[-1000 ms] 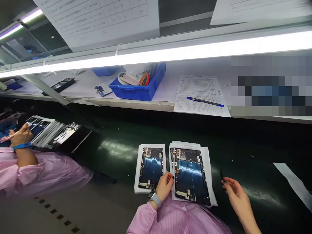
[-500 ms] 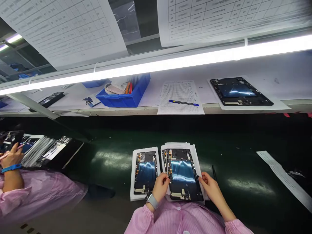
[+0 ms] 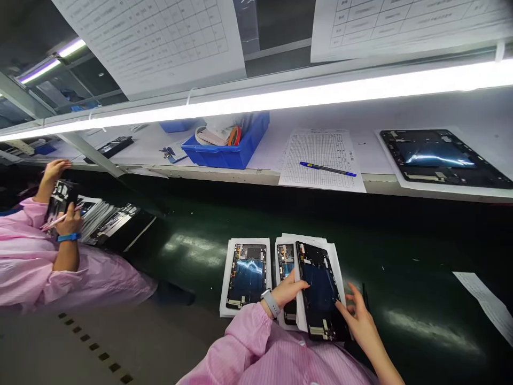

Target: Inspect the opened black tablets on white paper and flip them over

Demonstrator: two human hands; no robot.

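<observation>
An opened tablet (image 3: 318, 280), with its dark inner side and circuit parts showing, is tilted above a stack of paper sheets and tablets. My left hand (image 3: 289, 290) grips its left edge, thumb on top and fingers underneath with a white sheet. At the right edge my right hand (image 3: 358, 312) touches the tablet with one digit, its other fingers spread apart. Under the raised unit, another tablet (image 3: 286, 255) lies partly covered on the stack. To the left sits a further opened tablet (image 3: 247, 275) on white paper.
A shelf holds a blue bin (image 3: 226, 152), a form (image 3: 320, 152) with a pen (image 3: 327, 169), and another tablet (image 3: 441, 155). A co-worker's hand (image 3: 69, 222) is by stacked units at left. A paper strip (image 3: 487, 299) lies right; a light tube (image 3: 280, 96) runs above.
The top tablet has been lifted and tilted, shifting right off the tablet beneath. My left hand has moved onto its edge; my right fingers have spread. The view has turned left.
</observation>
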